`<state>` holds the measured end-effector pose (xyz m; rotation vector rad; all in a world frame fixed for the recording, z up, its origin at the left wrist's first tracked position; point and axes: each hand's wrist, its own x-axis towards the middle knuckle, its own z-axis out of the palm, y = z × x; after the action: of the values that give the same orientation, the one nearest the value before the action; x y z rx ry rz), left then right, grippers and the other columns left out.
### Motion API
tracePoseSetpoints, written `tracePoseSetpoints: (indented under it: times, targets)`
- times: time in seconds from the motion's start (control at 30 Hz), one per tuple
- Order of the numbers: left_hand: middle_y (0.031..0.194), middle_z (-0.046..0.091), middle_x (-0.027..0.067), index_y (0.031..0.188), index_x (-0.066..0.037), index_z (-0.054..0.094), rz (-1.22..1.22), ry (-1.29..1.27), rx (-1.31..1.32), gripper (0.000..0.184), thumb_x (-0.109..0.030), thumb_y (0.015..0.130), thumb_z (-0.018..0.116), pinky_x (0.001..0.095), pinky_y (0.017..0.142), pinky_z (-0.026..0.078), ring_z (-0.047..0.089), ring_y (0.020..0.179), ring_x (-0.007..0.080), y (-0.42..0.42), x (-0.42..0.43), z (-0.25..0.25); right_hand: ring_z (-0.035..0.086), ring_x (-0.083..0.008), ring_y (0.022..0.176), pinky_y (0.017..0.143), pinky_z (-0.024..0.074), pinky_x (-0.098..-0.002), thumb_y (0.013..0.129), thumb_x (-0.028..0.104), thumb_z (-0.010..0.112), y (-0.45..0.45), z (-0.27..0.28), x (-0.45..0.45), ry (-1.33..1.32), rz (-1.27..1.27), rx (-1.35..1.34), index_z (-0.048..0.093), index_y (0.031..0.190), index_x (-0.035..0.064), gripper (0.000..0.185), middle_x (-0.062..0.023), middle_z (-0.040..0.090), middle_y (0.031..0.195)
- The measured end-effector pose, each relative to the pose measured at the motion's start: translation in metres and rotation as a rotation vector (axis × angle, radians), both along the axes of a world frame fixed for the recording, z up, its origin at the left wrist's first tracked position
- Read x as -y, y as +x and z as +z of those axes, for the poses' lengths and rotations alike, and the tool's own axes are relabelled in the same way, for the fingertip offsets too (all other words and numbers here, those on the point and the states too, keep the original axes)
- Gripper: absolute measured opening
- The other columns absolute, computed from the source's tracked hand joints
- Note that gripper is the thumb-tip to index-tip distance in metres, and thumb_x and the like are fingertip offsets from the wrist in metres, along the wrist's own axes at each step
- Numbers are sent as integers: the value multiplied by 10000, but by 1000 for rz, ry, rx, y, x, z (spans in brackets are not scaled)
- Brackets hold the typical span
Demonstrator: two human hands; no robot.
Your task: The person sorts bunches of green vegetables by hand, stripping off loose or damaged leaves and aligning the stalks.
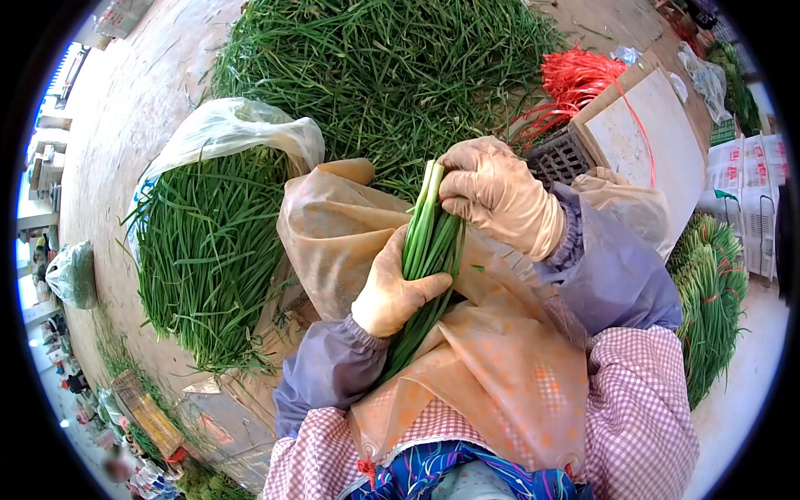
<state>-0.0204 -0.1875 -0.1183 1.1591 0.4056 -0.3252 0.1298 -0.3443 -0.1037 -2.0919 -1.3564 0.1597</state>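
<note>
A bunch of garlic chives [427, 239] stands tilted in front of my lap, pale stem ends up and green leaves trailing down past my left sleeve. My left hand [395, 287], in a tan rubber glove, is wrapped round the middle of the bunch with the thumb across the front. My right hand [500, 196], gloved the same way, has its fingers curled and pinched against the pale stem ends. Its fingertips are partly hidden behind the stems. An orange-patterned translucent apron [492, 358] covers my lap beneath the bunch.
Loose chives form a large pile [375, 75] ahead. More chives fill a plastic bag [242, 125] at left. To the right are red plastic ties [579, 79], a dark crate [560, 157], a board [654, 125], tied bundles [708, 300] and white crates [746, 200].
</note>
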Motion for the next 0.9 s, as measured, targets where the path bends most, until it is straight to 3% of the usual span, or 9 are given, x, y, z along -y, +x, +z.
tracePoseSetpoints:
  times: [0.1,0.23,0.37,0.47,0.53,0.6,0.63,0.77,0.9]
  targets:
    - [1160,593,53,1370,12,410,-31,-67,-10,726,36,717,725,304,935,478,583,1042,149,-2,-2,-3,577,-310,958,866,452,-400,892,275,651,4,-5,-2,98,11,-137,640,881,75,201,-105,610,957]
    - [1091,620,58,1290,-6,485,-29,-175,56,641,-12,718,772,301,869,503,611,966,157,0,-4,2,625,-238,942,892,480,-376,924,192,637,4,3,10,489,-328,-971,642,896,64,131,-81,662,991]
    - [1070,621,48,1290,-12,495,-61,-297,4,658,-55,709,799,290,846,499,604,945,151,-1,-15,-4,631,-197,983,868,520,-329,906,117,655,52,-42,58,1212,-328,-1394,614,975,67,95,-69,657,1012]
    - [1035,620,33,1312,-17,486,-83,-385,11,677,-67,713,799,279,828,498,599,924,139,3,-20,5,616,-151,923,819,514,-293,865,-8,662,47,-61,66,689,-770,-689,573,1093,73,259,-50,646,971]
    - [1038,621,34,1312,-17,486,-88,-400,-11,673,-89,721,799,278,826,500,599,924,135,4,-22,6,586,-152,1023,862,493,-276,854,-5,694,17,-64,55,741,-405,-1127,409,1384,149,621,-63,619,1133]
    - [1074,618,42,1305,-20,495,-136,-414,-34,656,-115,730,796,280,830,500,596,933,135,6,-24,8,513,-253,1253,1017,439,-391,911,247,681,-9,-64,40,730,80,-1585,169,1538,157,814,-145,516,1374]
    - [1049,622,51,1303,-18,496,-166,-403,-56,655,-108,726,792,289,801,518,615,898,150,9,-20,13,468,-277,1307,1060,401,-413,924,324,657,-20,-66,23,816,273,-1536,143,1551,159,828,-165,465,1429]
    - [1006,624,67,1323,-18,468,-286,-373,-92,659,-108,748,778,312,754,553,654,853,188,18,-5,23,519,-294,1271,1081,415,-440,907,338,663,-27,-26,-19,865,23,-1715,335,1471,110,691,-145,586,1289]
    - [1196,583,115,1394,10,406,-310,-327,-10,773,-359,809,750,330,941,481,587,1074,206,18,-21,13,626,-336,1117,1039,459,-483,937,153,614,-18,-32,-21,1071,101,-1772,635,1064,107,136,-76,684,909]
